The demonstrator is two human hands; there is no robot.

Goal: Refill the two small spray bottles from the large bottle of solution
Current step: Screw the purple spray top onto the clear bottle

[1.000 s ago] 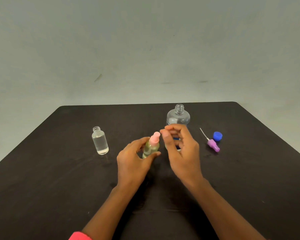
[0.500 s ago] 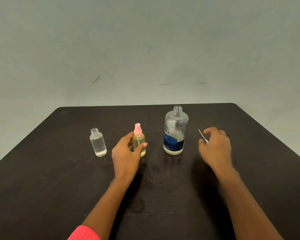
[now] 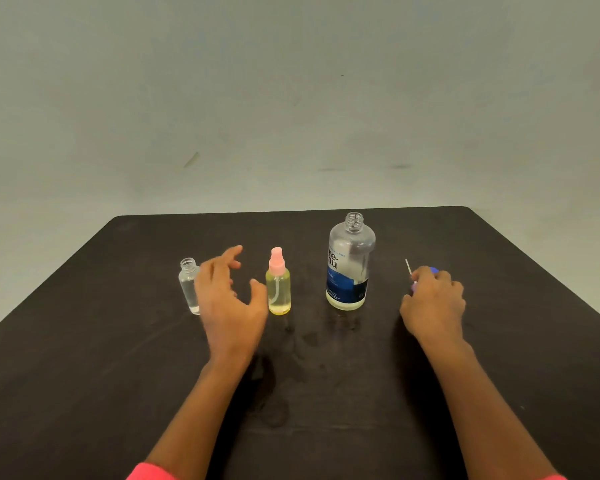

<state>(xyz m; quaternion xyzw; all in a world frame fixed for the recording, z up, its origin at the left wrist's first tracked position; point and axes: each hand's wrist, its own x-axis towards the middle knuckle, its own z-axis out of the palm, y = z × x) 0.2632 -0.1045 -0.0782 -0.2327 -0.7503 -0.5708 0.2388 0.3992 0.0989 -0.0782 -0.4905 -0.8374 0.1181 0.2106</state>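
As seen from the head camera, a dark table fills the lower half of the frame, and three bottles are found standing upright in a row across its middle.

Left of centre, a small clear bottle is noted, uncapped and holding clear liquid. Its right side is partly covered by the left hand. That hand is held with fingers spread and loosely bent, thumb apart, and nothing is gripped by it. It lies between the clear bottle and the small yellow spray bottle. The thumb tip is just beside the yellow bottle; whether contact is made cannot be told.

The yellow bottle is fitted with a pink spray head and is filled with yellowish liquid nearly to the neck.

Right of centre, the large bottle is recorded with its threaded neck open, a blue label on its lower part and only a shallow layer of liquid at its base.

Toward the right of the frame, the right hand is seen with fingers curled down over a purple spray head, of which only a sliver shows. A thin white dip tube projects up and left from the fingers. Whether the head is lifted off the table cannot be told. A blue cap is partly seen behind the knuckles.

A pink sleeve is visible at the bottom edge.
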